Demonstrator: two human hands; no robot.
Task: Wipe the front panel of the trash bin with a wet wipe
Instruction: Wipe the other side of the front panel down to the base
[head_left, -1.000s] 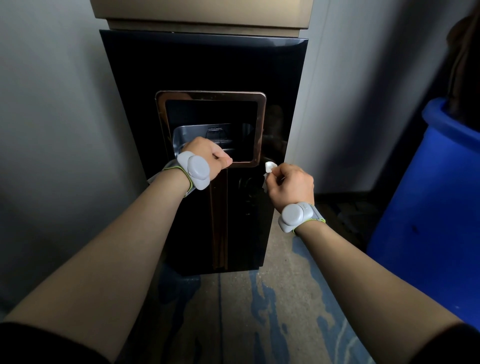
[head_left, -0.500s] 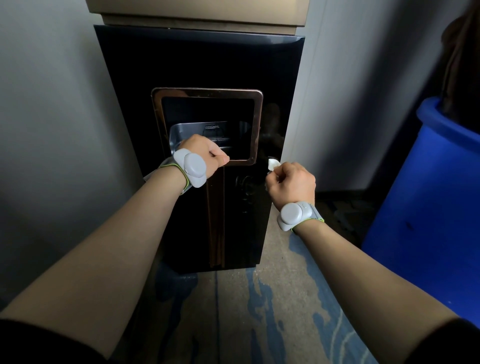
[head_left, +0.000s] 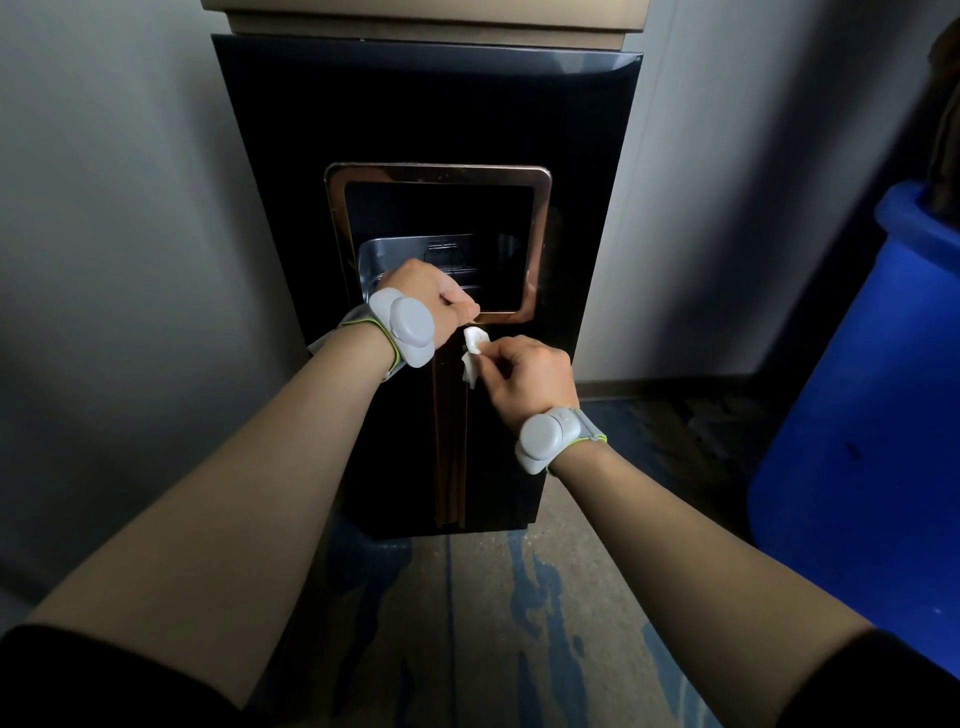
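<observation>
- The right hand (head_left: 524, 379), at centre frame, pinches a crumpled white wet wipe (head_left: 474, 353) between thumb and curled fingers. A second ago the same hand held the wipe right of centre, off the bin's right edge; now it has swung leftward, onto the middle of the front panel (head_left: 519, 130).
- The wipe now sits on or just in front of the copper-coloured vertical strip (head_left: 451, 441) under the opening; whether it actually presses the surface cannot be told from this angle.
- The left hand (head_left: 434, 299) is curled into a fist over the lower rim of the copper frame (head_left: 540, 249) around the opening, as it was in both earlier frames. It seems to steady the trash bin (head_left: 291, 156), though what the fingers hook onto is hidden behind the knuckles.
- My reading: the wipe's shift from the bin's side to its centre starts a pass over the strip. The broad glossy black area above and beside the opening is probably yet to be covered, so the job looks unfinished.
- The view has changed too: the bin's front now fills the middle of the frame, the gold lid (head_left: 426, 15) is cropped at the top edge, and more floor (head_left: 493, 623) shows at the bottom.
- Grey wrist devices (head_left: 410, 327) sit on both wrists. A blue barrel (head_left: 872, 441) stands at the right edge, well apart from the bin, unchanged.
</observation>
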